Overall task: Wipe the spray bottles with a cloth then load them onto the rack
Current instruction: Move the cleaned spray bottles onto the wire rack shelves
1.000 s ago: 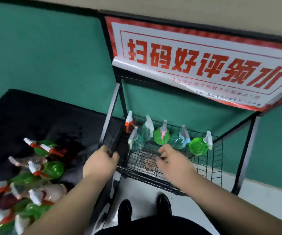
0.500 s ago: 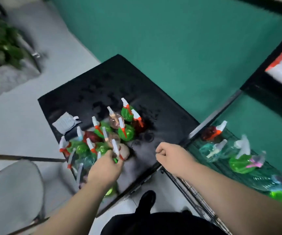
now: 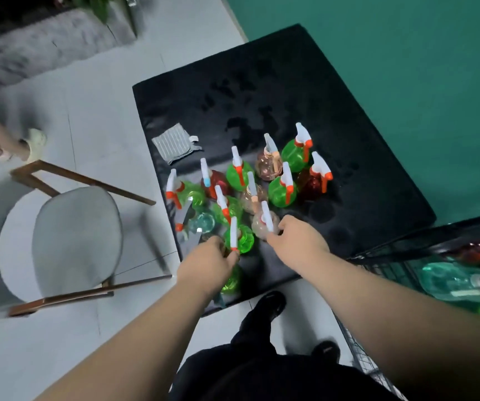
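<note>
I judge this the pick-up step, with wiping still to come. My left hand pinches the sprayer of the green bottle just ahead of it. My right hand, close beside, curls against the pale pink bottle, though blur hides whether it has closed. Next I need the cloth, lying beyond and left of my left hand past the crowded other bottles, so lift straight up. The table edge runs under my wrists; the rack sits just right of my right forearm, and the chair crowds my left.
</note>
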